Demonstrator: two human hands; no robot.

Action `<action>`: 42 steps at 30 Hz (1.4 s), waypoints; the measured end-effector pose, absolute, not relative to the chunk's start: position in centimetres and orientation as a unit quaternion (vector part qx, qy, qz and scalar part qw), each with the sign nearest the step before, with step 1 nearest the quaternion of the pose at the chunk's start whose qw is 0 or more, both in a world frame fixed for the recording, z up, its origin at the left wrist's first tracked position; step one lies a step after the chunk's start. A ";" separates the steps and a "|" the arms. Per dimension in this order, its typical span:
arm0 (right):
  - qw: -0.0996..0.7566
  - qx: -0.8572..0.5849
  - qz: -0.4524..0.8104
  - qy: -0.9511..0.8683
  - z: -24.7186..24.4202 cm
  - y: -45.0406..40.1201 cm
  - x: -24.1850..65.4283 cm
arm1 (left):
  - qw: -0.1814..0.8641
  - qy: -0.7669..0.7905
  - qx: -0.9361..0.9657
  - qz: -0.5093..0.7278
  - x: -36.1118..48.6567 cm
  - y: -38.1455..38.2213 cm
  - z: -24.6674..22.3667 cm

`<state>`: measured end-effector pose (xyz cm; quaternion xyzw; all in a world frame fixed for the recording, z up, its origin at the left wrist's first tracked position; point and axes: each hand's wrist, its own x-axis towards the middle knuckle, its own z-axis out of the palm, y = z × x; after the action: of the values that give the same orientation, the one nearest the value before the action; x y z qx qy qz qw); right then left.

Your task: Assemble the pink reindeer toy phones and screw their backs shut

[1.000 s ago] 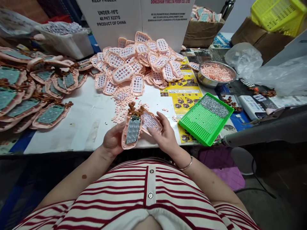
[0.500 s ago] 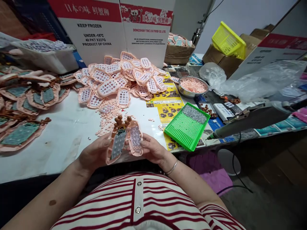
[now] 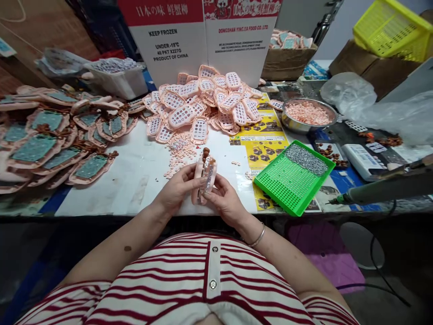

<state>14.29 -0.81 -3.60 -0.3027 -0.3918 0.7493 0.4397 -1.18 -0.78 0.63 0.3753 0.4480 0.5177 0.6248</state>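
My left hand (image 3: 177, 187) is closed on a pink plastic shell half (image 3: 196, 195) with brown knobs at its top; a moment ago a board with a clear button sheet showed in it. Closed on the matching pink shell half (image 3: 211, 177) is my right hand (image 3: 226, 201). Both halves are held upright and edge-on, close together and nearly parallel; I cannot tell whether they touch along the whole rim. Just beyond them lie a scatter of small pink buttons (image 3: 179, 155) and a heap of pink shells with holes (image 3: 182, 116).
Pink shells with green boards (image 3: 35, 148) are stacked on the left. On the right are a green tray (image 3: 279, 187) with small screws, a metal bowl (image 3: 292, 124) of pink pieces and a screwdriver-like tool (image 3: 382, 189). A white carton (image 3: 179, 67) stands behind.
The two shell halves, earlier apart with their inner sides facing me, are now turned edge-on and brought together. My view has shifted to the left.
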 end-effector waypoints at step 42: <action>0.297 -0.193 0.740 -0.572 -3.3 -1.2 17.3 | 0.737 0.324 0.302 0.510 -1.1 -1.2 -0.8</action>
<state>17.27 -1.19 -3.31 -0.1926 -0.5716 0.7402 0.2970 -1.11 -1.22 -0.82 0.3020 0.3240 0.5102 0.7372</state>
